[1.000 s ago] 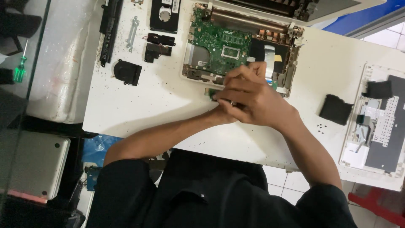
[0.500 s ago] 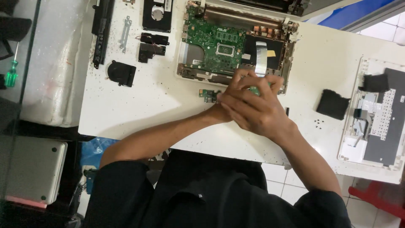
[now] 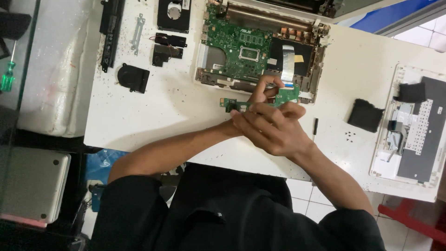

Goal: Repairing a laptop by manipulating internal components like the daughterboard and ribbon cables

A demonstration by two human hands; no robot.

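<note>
Head view: both hands hold a small green circuit board (image 3: 234, 104) just above the white desk (image 3: 153, 116), in front of the opened laptop chassis (image 3: 260, 51). The right hand (image 3: 274, 128) wraps its middle; the left hand (image 3: 265, 90) pinches its far end. It looks light, thin, stiff and fragile, so it is best gripped by its edges.

Both hands hold a small green board (image 3: 260, 101) over the white table (image 3: 153, 116) — right hand (image 3: 274, 128) across the front, left hand (image 3: 262, 90) behind. Just beyond lies the opened laptop (image 3: 260, 51); a black fan (image 3: 133, 77) sits well left.
</note>
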